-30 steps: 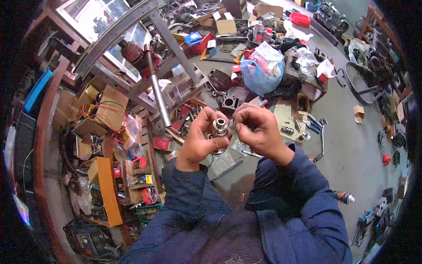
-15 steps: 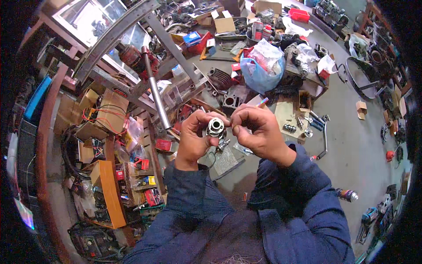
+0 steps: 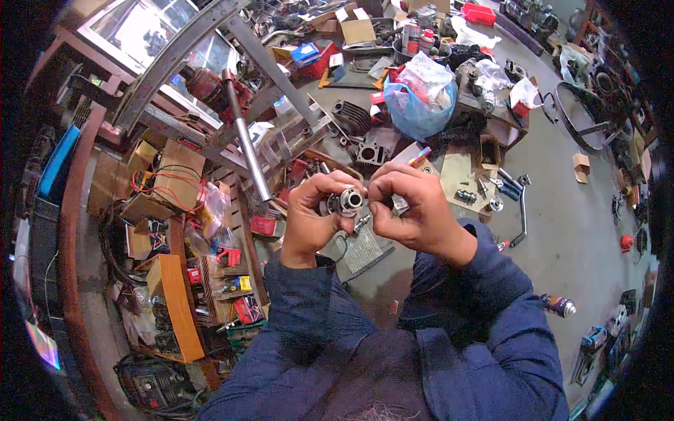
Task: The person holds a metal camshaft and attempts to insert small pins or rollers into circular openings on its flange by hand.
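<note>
My left hand [image 3: 316, 214] is closed around a shiny round metal part [image 3: 345, 202] with a hollow end. Its thumb lies below the part and the fingers curl over the top. My right hand [image 3: 420, 210] is right beside it, thumb and index finger pinched together close to the hollow end. Whatever sits in that pinch, if anything, is too small to make out. Beneath the hands a patterned grey sheet [image 3: 364, 251] lies on the floor. A cylinder block [image 3: 370, 153] with a round bore sits just beyond my hands.
On the right, a cardboard sheet [image 3: 458, 175] carries small metal parts, with blue-handled pliers [image 3: 507, 186] and a bent metal bar [image 3: 523, 217] beside it. A spray can [image 3: 558, 305] lies near my right elbow. A steel frame [image 3: 270, 67] and cluttered shelves flank the left; a blue plastic bag [image 3: 420, 105] stands ahead.
The metal part has turned in my left hand, its hollow end now facing more to the right. My right hand stays pinched close beside it. The whole view has shifted slightly.
</note>
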